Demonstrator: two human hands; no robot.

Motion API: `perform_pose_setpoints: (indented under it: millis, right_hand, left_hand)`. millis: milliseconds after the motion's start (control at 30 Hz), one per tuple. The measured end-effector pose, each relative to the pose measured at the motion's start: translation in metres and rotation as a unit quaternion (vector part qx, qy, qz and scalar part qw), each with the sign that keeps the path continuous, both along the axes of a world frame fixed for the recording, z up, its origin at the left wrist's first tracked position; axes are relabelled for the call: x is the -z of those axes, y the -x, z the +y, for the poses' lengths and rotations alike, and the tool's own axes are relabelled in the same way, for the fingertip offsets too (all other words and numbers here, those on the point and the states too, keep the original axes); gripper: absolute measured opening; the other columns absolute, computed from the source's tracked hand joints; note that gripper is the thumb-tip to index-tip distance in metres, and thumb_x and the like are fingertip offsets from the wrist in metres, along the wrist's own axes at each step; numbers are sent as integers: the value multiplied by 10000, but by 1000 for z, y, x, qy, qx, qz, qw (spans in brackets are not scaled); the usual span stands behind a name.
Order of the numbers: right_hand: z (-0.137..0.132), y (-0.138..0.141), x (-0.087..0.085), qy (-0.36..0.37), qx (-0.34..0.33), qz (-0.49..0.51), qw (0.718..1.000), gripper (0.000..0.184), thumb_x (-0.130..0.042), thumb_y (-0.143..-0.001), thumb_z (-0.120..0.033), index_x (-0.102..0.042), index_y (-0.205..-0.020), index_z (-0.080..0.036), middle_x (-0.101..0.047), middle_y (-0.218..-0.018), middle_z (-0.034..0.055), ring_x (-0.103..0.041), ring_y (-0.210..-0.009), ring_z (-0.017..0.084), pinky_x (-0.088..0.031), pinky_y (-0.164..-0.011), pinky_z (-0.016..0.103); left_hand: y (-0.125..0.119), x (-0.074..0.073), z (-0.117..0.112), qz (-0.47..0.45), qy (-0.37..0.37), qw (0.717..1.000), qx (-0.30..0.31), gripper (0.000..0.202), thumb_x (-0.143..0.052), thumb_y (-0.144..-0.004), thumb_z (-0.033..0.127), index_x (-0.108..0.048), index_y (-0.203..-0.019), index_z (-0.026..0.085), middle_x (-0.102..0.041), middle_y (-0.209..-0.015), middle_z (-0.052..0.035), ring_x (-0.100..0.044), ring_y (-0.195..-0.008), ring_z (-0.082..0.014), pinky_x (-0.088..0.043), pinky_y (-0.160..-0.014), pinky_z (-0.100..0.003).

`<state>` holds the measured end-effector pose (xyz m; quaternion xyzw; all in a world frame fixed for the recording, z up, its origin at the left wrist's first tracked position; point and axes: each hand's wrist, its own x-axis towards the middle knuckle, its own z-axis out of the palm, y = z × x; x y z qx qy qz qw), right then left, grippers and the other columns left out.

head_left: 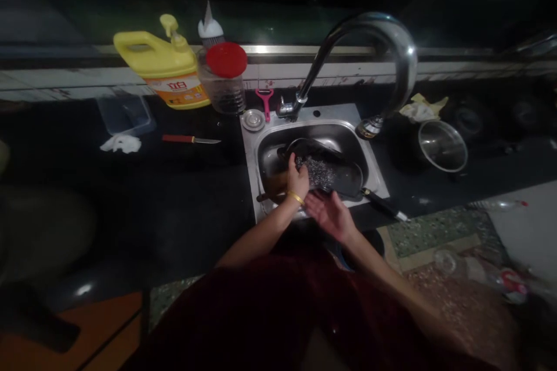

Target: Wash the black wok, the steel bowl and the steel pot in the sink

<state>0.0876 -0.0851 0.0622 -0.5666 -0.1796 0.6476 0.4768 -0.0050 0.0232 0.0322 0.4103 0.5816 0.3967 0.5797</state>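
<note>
My left hand (298, 181), with a gold bangle at its wrist, is over the sink (257, 156), its thumb apart from the fingers. Beside its fingers, a glittering grey patch (321, 172) shows on a dark pan; I cannot tell if it is steel wool or water. My right hand (331, 215) is at the sink's front edge, palm up with fingers stretched toward the left wrist, holding nothing. The black pan (350, 177) lies in the basin. A black handle (385, 204) sticks out over the right front rim. Something brown (276, 184) lies left of my left hand.
A curved faucet (369, 20) arches over the sink. Left are a knife (189, 139), a yellow jug (167, 66), a red-lidded jar (226, 61) and a plastic container (126, 116). A pink peeler (265, 103) lies behind. On the right stands a metal pot (442, 146).
</note>
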Motion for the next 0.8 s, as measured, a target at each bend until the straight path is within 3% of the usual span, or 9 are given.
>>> perform_pose_setpoints:
  millis: [67, 167, 267, 367, 433, 533, 633, 733, 800]
  right_hand:
    - [23, 8, 15, -34, 87, 95, 991, 290, -469, -843, -433, -637, -931, -213, -712, -953, 61, -658, -947, 193, -529, -898, 399]
    - [45, 8, 29, -25, 165, 138, 976, 205, -477, -770, -235, -622, -910, -202, -717, -865, 42, -668, -860, 163, -526, -914, 358]
    - [46, -2, 30, 0, 181, 177, 967, 228, -460, -727, -180, -608, -900, -185, -708, -814, 49, -669, -812, 174, -532, -909, 380]
    - [44, -15, 30, -13, 185, 172, 967, 240, -451, -711, -199, -595, -902, -193, -704, -821, 44, -666, -806, 178, -542, -884, 389]
    - [46, -23, 30, -25, 188, 152, 970, 220, -458, -696, -210, -592, -871, -203, -701, -812, 27, -661, -803, 157, -536, -886, 349]
    - [48, -31, 33, -23, 189, 141, 971, 171, -471, -680, -227, -587, -806, -212, -690, -774, 2, -653, -810, 137, -516, -916, 321]
    - [46, -33, 33, -31, 172, 149, 973, 177, -478, -690, -244, -595, -818, -208, -694, -795, 19, -656, -858, 163, -504, -941, 376]
    - [44, -33, 30, -44, 157, 165, 973, 201, -482, -710, -244, -603, -863, -196, -700, -828, 48, -658, -897, 195, -506, -937, 439]
    - [45, -34, 28, -50, 167, 174, 969, 205, -483, -715, -234, -602, -878, -193, -701, -835, 51, -659, -896, 200, -507, -934, 456]
  left_hand:
    - [1, 6, -4, 21, 2, 999, 29, 563, -490, -869, 200, -331, -1410, 187, -520, -1337, -103, -499, -1243, -210, -340, -1099, -367]
    - [10, 15, 3, 140, -11, 989, 52, 645, -623, -787, 254, -374, -1379, 200, -467, -1349, -134, -456, -1266, -272, -345, -1075, -440]
    - [13, 16, 11, 258, -111, 958, 57, 446, -637, -754, 212, -558, -1193, 208, -432, -1356, -128, -375, -1316, -297, -313, -1085, -465]
    - [3, 7, 0, 254, -220, 935, 114, 269, -447, -859, 151, -639, -1042, 197, -550, -1229, -105, -458, -1243, -232, -333, -1080, -411]
    - [-8, -4, -18, 229, -268, 923, 153, 331, -389, -905, 194, -616, -1145, 188, -566, -1261, -107, -438, -1276, -222, -309, -1105, -404]
    - [-25, -19, -33, 230, -284, 908, 205, 462, -477, -892, 311, -492, -1339, 193, -421, -1460, -97, -229, -1420, -270, -187, -1163, -469]
    - [-35, -18, -6, 243, -252, 904, 246, 491, -506, -880, 324, -475, -1360, 229, -333, -1522, -67, -141, -1447, -301, -144, -1163, -520]
    - [-35, -6, 44, 231, -215, 917, 243, 438, -466, -895, 270, -515, -1323, 189, -359, -1503, -97, -196, -1436, -284, -174, -1167, -480]
    - [-34, -2, 62, 216, -193, 933, 215, 421, -422, -912, 241, -516, -1316, 166, -401, -1468, -116, -278, -1410, -247, -218, -1164, -419]
